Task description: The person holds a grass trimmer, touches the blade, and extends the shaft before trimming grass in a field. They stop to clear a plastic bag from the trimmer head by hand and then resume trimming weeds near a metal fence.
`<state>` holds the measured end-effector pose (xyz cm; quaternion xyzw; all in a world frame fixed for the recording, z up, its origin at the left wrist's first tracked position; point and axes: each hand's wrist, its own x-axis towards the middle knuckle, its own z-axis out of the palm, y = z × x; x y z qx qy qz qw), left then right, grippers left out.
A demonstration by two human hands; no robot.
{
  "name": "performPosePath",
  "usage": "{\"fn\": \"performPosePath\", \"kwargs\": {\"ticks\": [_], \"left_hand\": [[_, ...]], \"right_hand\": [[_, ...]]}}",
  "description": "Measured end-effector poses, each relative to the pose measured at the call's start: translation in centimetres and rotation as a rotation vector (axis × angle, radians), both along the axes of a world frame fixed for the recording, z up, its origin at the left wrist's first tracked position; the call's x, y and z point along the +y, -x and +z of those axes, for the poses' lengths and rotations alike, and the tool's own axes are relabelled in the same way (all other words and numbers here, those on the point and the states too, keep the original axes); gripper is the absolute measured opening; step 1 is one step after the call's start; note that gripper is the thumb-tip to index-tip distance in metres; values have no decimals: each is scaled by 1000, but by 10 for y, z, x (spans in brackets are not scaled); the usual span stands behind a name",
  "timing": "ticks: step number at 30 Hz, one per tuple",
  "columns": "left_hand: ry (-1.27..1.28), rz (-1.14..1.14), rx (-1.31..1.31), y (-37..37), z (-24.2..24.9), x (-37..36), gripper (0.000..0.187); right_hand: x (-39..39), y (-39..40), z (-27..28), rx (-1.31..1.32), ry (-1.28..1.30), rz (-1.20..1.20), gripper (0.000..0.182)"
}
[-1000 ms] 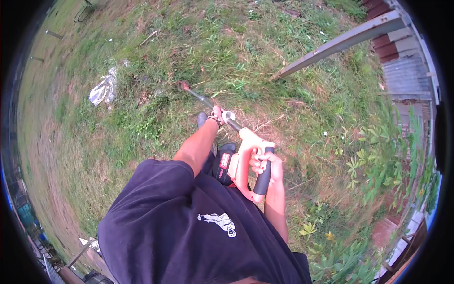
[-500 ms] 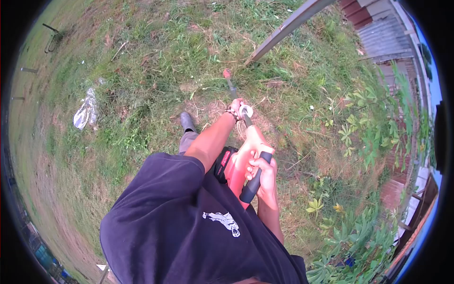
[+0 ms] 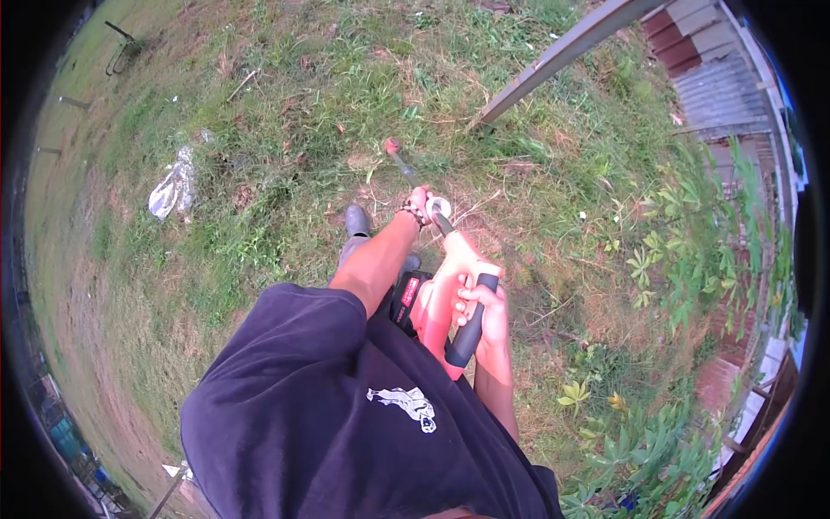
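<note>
A red cordless grass trimmer (image 3: 439, 303) slants away from my body, low over the grass. My left hand (image 3: 418, 206), with a beaded bracelet at the wrist, is closed at the front grip beside a pale round ring (image 3: 440, 208) on the shaft. Around the black rear handle (image 3: 471, 327) my right hand (image 3: 486, 310) is wrapped; whether a finger presses a trigger cannot be made out. A black battery (image 3: 410, 297) sits on the trimmer's left side. Out ahead, the small red trimmer head (image 3: 392, 146) is down among the grass.
A metal post (image 3: 553, 65) rises just right of the trimmer head. Crumpled plastic sheeting (image 3: 173, 186) lies on the left. Leafy plants (image 3: 657, 259) and a corrugated metal wall (image 3: 722, 95) line the right. My boot (image 3: 356, 220) stands on the grass.
The trimmer head and my left hand have swung slightly left. The post, sheeting and wall appear shifted right in view. A second boot now shows partly beside the battery.
</note>
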<state>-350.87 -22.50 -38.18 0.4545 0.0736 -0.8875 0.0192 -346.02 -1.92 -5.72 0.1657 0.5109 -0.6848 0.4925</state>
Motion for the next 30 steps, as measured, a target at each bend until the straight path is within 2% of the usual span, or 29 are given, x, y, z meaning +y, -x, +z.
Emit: {"fn": "performPosePath", "kwargs": {"ticks": [3,5,7,9,11,13,14,17,21,24,26,30], "left_hand": [[132,35,-94,-29,9,-36,40],[-4,179,-74,-51,5,-68,40],[48,206,-68,-72,5,-92,36],[74,289,-198,-84,19,-109,36],[136,221,-192,-95,26,-127,36],[194,263,-226,-96,17,-144,36],[206,235,-300,-92,11,-150,36],[162,231,-251,-82,-14,-168,36],[130,57,-266,-32,-10,-174,36],[5,61,-41,11,-27,-174,37],[-21,19,22,41,-28,-168,37],[-1,-118,55,83,19,-162,42]], "right_hand": [[-20,4,-14,-67,79,86,22],[-38,9,-17,-90,104,178,22],[-59,15,-22,-102,134,259,21],[-76,22,-31,-110,159,324,20],[-96,30,-34,-126,169,362,19],[-116,36,-35,-147,155,382,18],[-123,38,-37,-146,144,378,18],[-144,42,-37,-162,125,344,16],[-162,45,-21,-126,83,214,18],[-172,46,-10,-39,60,134,19],[-184,42,3,39,-62,89,18],[-208,36,16,139,-164,40,15]]}}
